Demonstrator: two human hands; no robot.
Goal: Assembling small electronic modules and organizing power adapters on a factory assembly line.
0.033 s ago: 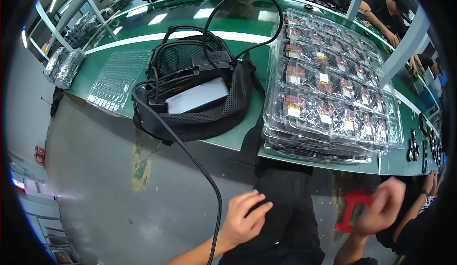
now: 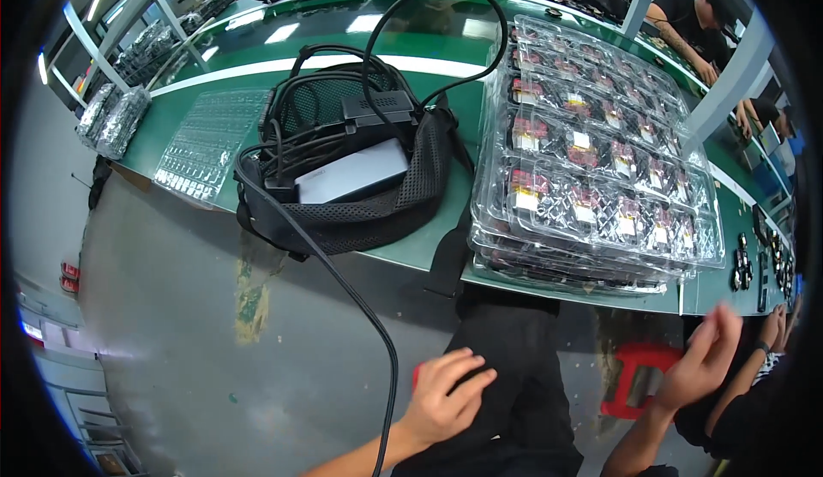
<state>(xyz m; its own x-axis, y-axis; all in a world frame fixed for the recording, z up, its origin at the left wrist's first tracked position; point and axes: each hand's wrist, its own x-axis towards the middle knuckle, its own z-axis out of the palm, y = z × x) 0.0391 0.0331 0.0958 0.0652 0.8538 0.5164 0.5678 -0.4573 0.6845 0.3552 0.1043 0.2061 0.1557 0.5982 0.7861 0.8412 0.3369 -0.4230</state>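
My left hand (image 2: 446, 398) rests over my dark trouser leg (image 2: 514, 374), fingers bent a little and apart, holding nothing. Raised in front of a red stool (image 2: 621, 404) at the lower right is my right hand (image 2: 701, 364); its fingers point upward and nothing shows in them. Beyond both hands, on the green table, stands a stack of clear plastic trays (image 2: 591, 177) filled with small dark parts bearing white and yellow labels. A black mesh bag (image 2: 360, 220) sits left of the stack, with cables and a silver box (image 2: 353, 173) inside.
A black cable (image 2: 364, 306) runs from the bag down past my left forearm. One clear tray (image 2: 210, 143) lies flat at the table's left. Grey posts (image 2: 729, 91) rise at the right. Co-workers sit at the right, one hand (image 2: 774, 327) near the table edge.
My right hand has turned a little, its fingers now pointing up and less blurred. My left hand has barely moved. The whole view has shifted slightly.
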